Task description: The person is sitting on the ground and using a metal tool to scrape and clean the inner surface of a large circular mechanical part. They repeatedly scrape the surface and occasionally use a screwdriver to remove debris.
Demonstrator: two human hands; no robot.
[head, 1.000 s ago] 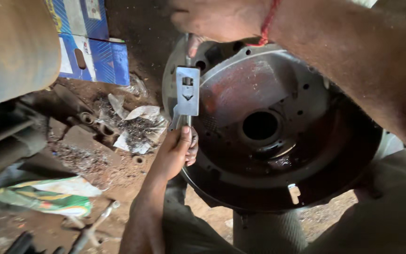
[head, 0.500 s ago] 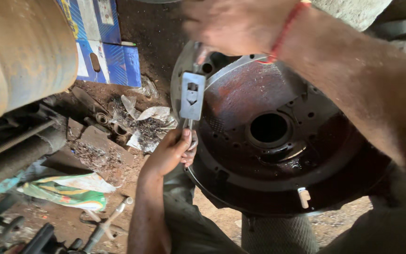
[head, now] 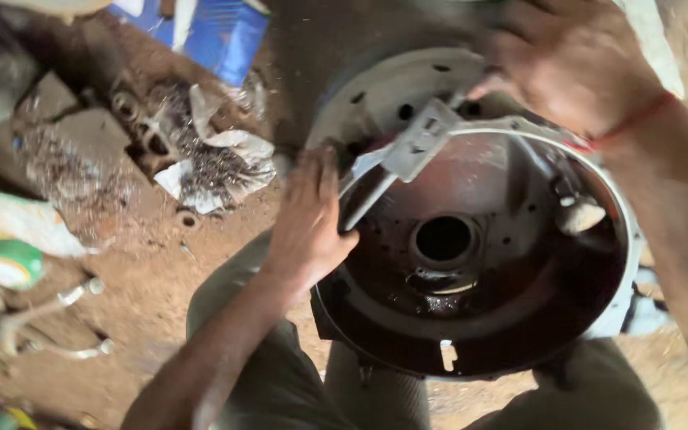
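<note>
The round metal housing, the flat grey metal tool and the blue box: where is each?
round metal housing [head: 376, 318]: head view, on its dark inner wall, lower left.
flat grey metal tool [head: 422, 142]: head view, on its wide flat head.
blue box [head: 224, 36]: head view, on its blue side.

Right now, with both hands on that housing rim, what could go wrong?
1. The flat grey metal bracket tool lies tilted across the rim of the round rusty metal housing; it could slip and pinch the left hand.
2. The right hand grips near the rim's edge, which might cut.
3. The housing sits propped between the knees and may tip.
</note>
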